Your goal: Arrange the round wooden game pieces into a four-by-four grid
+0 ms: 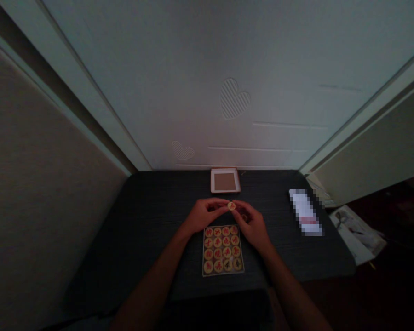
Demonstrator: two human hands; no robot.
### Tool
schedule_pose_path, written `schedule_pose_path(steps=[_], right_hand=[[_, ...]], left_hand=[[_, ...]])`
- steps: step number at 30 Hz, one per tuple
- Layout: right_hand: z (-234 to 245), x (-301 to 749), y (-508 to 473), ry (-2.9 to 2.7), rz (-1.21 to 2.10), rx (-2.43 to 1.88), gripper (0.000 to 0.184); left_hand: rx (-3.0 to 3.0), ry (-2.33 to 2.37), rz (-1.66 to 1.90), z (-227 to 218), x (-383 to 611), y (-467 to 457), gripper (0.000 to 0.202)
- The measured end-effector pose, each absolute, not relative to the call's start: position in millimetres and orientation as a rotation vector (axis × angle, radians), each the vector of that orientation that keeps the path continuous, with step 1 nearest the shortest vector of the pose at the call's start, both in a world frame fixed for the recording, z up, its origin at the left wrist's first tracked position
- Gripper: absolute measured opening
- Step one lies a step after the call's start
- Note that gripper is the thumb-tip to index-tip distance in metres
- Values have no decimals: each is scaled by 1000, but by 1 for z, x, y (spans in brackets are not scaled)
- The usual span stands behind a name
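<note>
A round Chinese chess piece (pixel 231 206) with a red character is pinched between the fingertips of both hands. My left hand (pixel 207 214) grips it from the left, thumb and fingers together. From the right, my right hand (pixel 250 223) closes on the same piece, and something round shows dimly under its curled fingers. Just below the hands lies a square box (pixel 203 257) filled with rows of chess pieces. Most carry red characters; two at the bottom right have dark ones. Beyond the hands rests a box lid (pixel 212 181), its brown inside facing up.
The dark table (pixel 145 230) stands against a pale panel (pixel 179 92) with embossed hearts. A phone (pixel 305 214) with a lit, blurred screen lies on the table's right side. Papers (pixel 357 234) sit lower, past the right edge.
</note>
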State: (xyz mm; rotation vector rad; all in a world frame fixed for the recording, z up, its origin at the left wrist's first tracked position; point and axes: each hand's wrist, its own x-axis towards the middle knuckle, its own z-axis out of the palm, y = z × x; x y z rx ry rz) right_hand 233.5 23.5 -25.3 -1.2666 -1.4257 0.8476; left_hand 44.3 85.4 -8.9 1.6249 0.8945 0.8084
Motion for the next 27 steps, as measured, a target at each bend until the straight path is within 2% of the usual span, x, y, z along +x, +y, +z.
schedule_pose_path(steps=[10,15,20,23,27], right_hand=[[-18,234,23,-1551,698,-1228,20],[-16,234,21,-1511,676,-1248,28],[-16,234,20,-1499,635,-1242,22],[-16,234,20,-1494,636,-1233,22],[-15,234,20,-1508,641,-1225,25]], left_hand=[[1614,952,789,-13,45,85,32],[1369,852,849,-12,46,86,34],[1005,733,1012,-14,40,91,45],[902,682,1058,-13,40,93,43],[1088,789,982,-10,42,91,33]])
